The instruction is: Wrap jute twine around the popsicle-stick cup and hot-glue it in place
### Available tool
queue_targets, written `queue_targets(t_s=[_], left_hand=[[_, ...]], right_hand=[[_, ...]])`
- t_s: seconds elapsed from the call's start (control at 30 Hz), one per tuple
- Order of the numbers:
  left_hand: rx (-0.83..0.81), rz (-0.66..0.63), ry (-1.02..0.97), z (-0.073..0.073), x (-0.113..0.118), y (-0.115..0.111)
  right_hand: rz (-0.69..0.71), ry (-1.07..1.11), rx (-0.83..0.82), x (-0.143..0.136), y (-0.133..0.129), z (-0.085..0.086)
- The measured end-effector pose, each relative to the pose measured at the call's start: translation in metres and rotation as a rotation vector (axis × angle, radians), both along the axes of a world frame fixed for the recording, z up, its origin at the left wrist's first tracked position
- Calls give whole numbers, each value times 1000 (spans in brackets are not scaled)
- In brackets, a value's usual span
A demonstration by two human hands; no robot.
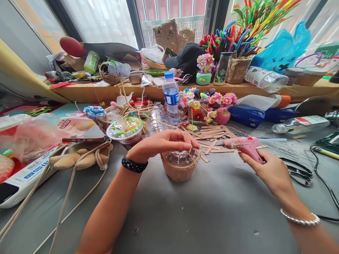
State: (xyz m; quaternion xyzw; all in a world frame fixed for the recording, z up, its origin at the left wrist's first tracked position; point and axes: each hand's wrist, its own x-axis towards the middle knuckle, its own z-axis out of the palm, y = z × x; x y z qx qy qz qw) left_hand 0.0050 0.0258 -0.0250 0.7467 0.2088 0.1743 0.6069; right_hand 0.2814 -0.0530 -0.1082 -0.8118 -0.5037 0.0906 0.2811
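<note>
The person's left hand (169, 141) arches over the bowl (180, 171), which stands upright on the counter (185, 218) in front of the person, clear plastic showing inside its brown, ribbed wall. The thumb and index finger meet near the right of its rim; whether they pinch anything there cannot be told. The right hand (272, 173), well apart from the bowl, has its fingers wrapped around the handle of the pink glue gun (242, 143), whose nozzle points left toward the loose sticks (209, 133) strewn just behind the bowl. Scissors (300, 173) lie near the right hand. Behind the left hand stand a lidded cup (124, 130) with a straw and a blue-capped bottle (171, 100). Farther left, a phone (84, 139) rests on a tan pouch (76, 160) with long cords
</note>
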Motion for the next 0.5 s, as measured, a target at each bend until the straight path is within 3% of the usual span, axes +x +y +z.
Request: queue_targets(t_s=[0.13, 0.3, 0.43, 0.5], left_hand=[[-12, 15, 9, 2, 0, -1], [-30, 25, 3, 3, 1, -1], [-40, 33, 4, 4, 1, -2], [-44, 37, 1, 4, 1, -3]], right_hand=[[-35, 78, -211, 11, 2, -3], [13, 4, -198, 27, 0, -8], [154, -112, -97, 45, -1, -19], [234, -193, 106, 49, -1, -22]])
